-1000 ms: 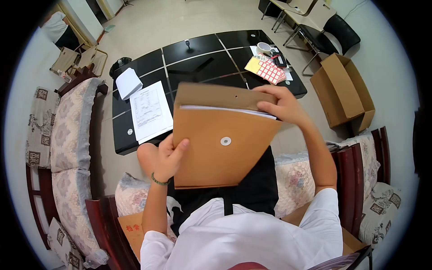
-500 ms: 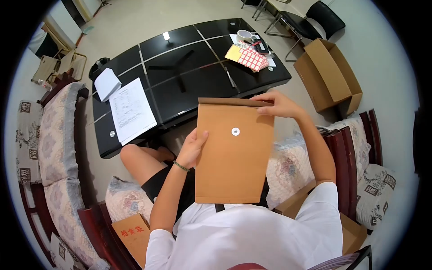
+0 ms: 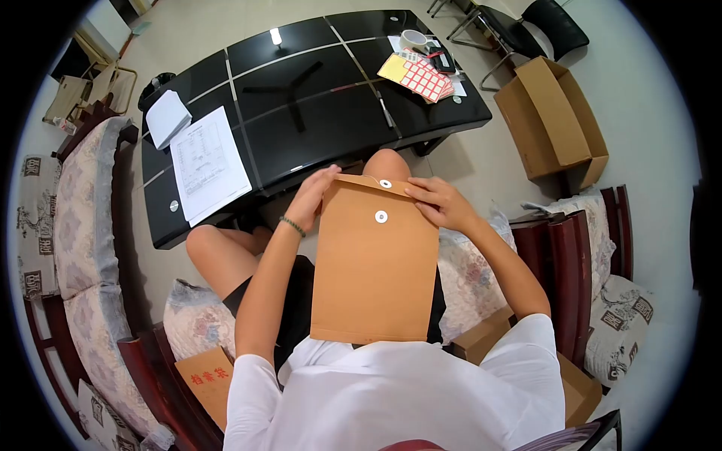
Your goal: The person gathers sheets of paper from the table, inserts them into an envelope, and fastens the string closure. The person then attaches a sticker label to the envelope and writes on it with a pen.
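Envelope (image 3: 374,278) between left hand (image 3: 309,200) and right hand (image 3: 445,207) (fingers (image 3: 422,195) at flap (image 3: 364,180)).

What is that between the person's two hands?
In the head view, the upper part of the brown envelope lies between the left hand and the right hand, its flap bent over at the top.

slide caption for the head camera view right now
Left hand and right hand at the flap of a brown envelope, black table beyond.
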Demonstrator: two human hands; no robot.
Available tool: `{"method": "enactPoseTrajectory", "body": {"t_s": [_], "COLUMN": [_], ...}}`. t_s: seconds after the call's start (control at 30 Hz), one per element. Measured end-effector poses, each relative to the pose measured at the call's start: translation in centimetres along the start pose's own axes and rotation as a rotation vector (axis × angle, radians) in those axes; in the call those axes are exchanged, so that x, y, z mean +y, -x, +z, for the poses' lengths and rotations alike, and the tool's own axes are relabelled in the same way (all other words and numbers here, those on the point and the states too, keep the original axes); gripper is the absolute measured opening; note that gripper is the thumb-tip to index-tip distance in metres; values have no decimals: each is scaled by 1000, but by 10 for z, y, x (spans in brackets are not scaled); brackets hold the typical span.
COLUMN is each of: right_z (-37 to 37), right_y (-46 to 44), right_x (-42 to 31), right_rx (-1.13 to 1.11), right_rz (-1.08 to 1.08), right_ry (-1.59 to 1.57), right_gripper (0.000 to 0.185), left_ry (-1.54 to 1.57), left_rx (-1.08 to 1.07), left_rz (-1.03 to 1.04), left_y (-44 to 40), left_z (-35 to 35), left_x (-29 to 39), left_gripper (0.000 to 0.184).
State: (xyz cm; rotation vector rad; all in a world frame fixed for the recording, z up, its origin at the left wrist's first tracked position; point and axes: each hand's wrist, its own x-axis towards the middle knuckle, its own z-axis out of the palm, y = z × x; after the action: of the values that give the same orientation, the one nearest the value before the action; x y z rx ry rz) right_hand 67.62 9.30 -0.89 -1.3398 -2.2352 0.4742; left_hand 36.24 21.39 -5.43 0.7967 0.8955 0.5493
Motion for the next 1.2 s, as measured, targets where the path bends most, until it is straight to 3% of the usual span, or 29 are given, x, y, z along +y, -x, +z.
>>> {"method": "enactPoseTrajectory", "body": {"t_s": [0.07, 0.17, 0.27, 0.37, 0.5, 0.6, 0.67, 0.73, 0.77, 0.83, 0.93, 1.03, 1.07, 1.2], "right_z": [-2, 4, -1, -10, -38, -53, -43, -21, -16, -11, -20, -32, -32, -36], "right_y": [-2, 4, 8, 4, -31, -76, -107, -134, -151, -169, -192, -192, -187, -170], "right_x": [7, 15, 18, 22, 28, 27, 20, 6, 0, -9, -30, -34, -21, -57], "right_rx": [-3, 86, 70, -126, -465, -755, -848, -640, -673, -873, -996, -637, -346, -318], "right_rz": [-28, 197, 652, 662, 557, 445, 369, 466, 536, 509, 418, 54, -247, -158], "right_ry": [7, -426, -715, -831, -571, -292, -251, -624, -695, -799, -207, 295, 296, 422], "right_gripper": [38, 38, 40, 41, 44, 50, 57, 64, 68, 54, 37, 29, 30, 32], "left_ry": [-122, -98, 3, 98, 250, 161, 159, 169, 180, 191, 190, 199, 214, 432], "left_rx": [12, -40, -75, -150, -215, -195, -254, -292, -300, -309, -281, -218, -198, -63], "left_rz": [15, 34, 107, 193, 88, -19, 50, 103, 121, 132, 123, 119, 111, 176], "left_y": [-15, -18, -15, -10, -3, -3, 0, 4, 5, 6, 5, 4, 2, -2], "left_z": [6, 11, 9, 7, 6, 4, 2, 2, 4, 2, -7, -12, -14, -14], "left_x": [1, -1, -10, -15, -12, -19, -12, -6, -4, -5, -9, -10, -10, -13], "left_gripper": [47, 41, 39, 41, 40, 42, 40, 38, 38, 37, 36, 35, 35, 33]}}
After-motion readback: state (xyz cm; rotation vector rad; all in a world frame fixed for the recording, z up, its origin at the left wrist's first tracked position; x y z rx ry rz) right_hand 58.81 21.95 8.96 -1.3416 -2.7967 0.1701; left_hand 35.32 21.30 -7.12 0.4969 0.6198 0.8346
